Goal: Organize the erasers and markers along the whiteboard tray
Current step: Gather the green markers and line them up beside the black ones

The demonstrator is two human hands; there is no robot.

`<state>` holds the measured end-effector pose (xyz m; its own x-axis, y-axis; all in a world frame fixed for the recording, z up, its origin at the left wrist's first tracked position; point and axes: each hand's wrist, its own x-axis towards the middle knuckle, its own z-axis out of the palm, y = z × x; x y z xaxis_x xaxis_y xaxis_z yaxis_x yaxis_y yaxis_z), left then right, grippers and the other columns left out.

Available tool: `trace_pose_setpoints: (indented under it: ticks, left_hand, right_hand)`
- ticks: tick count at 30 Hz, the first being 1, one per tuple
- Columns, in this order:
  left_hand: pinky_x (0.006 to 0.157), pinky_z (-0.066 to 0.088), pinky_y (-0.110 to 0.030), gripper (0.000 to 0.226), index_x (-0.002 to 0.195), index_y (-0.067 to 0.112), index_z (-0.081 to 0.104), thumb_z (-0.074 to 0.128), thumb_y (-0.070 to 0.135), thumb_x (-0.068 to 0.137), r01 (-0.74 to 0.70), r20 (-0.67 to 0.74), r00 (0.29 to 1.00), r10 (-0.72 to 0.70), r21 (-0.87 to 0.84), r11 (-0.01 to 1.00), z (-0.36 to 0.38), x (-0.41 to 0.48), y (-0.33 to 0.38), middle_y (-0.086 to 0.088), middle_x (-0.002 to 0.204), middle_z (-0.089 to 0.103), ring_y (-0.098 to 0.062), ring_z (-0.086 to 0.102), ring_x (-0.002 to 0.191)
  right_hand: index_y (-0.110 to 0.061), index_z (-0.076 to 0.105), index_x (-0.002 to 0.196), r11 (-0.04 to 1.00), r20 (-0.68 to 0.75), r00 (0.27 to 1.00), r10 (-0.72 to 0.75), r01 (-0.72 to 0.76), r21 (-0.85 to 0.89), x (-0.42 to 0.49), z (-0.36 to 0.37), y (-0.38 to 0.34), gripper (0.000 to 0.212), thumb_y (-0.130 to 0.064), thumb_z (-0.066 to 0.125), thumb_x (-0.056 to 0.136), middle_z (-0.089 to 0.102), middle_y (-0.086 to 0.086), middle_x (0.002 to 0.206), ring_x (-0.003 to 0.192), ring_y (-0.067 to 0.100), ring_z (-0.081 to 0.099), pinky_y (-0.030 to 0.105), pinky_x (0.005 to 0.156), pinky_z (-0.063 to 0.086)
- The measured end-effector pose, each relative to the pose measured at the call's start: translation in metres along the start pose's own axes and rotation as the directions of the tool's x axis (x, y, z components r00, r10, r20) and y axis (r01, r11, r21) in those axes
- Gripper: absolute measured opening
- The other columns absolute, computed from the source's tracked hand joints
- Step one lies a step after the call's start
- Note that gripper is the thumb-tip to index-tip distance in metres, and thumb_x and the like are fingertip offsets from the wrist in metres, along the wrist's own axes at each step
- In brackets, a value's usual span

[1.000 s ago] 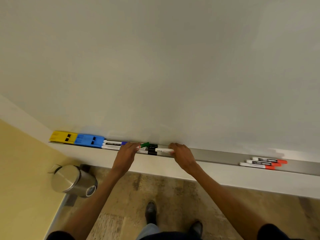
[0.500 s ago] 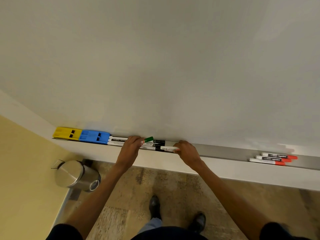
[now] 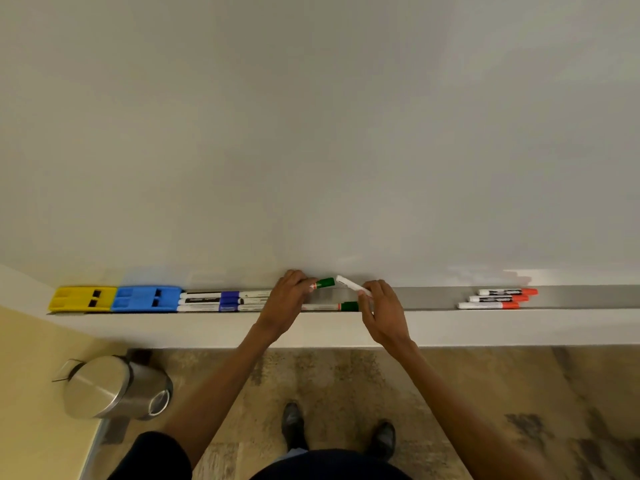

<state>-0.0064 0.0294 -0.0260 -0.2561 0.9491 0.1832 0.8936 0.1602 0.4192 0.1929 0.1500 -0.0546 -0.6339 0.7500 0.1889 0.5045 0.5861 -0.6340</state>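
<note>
Single head-worn wide-angle view, looking forward and steeply down, close to the whiteboard (image 3: 311,116). Whiteboard tray (image 3: 426,297) crosses mid-frame; floor (image 3: 450,393), shoes (image 3: 292,419) and steel bin (image 3: 114,388) fill the bottom. No second view.

Bare forearms, dark short sleeves (image 3: 152,455), black shoes (image 3: 292,419)

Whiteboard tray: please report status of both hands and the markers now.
Left hand holds green-capped marker. Right hand holds white marker, tilted above tray. Erasers at far left. Nothing in the way.
</note>
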Motion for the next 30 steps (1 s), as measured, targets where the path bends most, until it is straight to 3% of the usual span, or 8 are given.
trace_pose_setpoints:
  ticks: [10, 23, 30]
  left_hand:
    - [0.099, 0.042, -0.035, 0.038, 0.127, 0.009, 0.056, 0.048, -0.003, 0.092, -0.053, 0.145, 0.988, 0.059, -0.043, 0.998, 0.045, 0.018, 0.032, -0.009, 0.122, 0.06, -0.026, 0.049, 0.117]
    - [0.098, 0.044, -0.038, 0.044, 0.12, 0.001, 0.059, 0.048, -0.018, 0.082, 0.044, 0.099, 0.995, -0.033, -0.113, 0.993, 0.065, 0.005, 0.027, -0.016, 0.12, 0.062, -0.03, 0.054, 0.114]
    - [0.113, 0.034, -0.035, 0.059, 0.132, 0.006, 0.051, 0.044, -0.021, 0.08, 0.041, 0.066, 0.997, -0.035, -0.095, 0.995, 0.059, -0.003, 0.021, -0.011, 0.135, 0.054, -0.026, 0.046, 0.128]
  right_hand:
    - [-0.018, 0.056, 0.103, 0.989, -0.12, 0.987, 0.111, -0.121, -0.082, -0.025, -0.033, 0.034, 0.016, -0.029, 0.045, 0.099, 0.055, -0.003, 0.092, 0.078, 0.013, 0.049, 0.026, 0.066, 0.044]
    - [-0.016, 0.057, 0.105, 0.985, -0.089, 0.99, 0.113, -0.123, -0.117, -0.028, -0.025, 0.039, 0.013, -0.025, 0.051, 0.097, 0.055, -0.002, 0.096, 0.081, 0.011, 0.05, 0.026, 0.072, 0.047]
    - [-0.018, 0.055, 0.11, 0.988, -0.055, 0.998, 0.042, -0.05, -0.143, -0.01, -0.016, 0.026, 0.014, -0.018, 0.053, 0.096, 0.057, -0.001, 0.103, 0.086, 0.012, 0.05, 0.028, 0.077, 0.046]
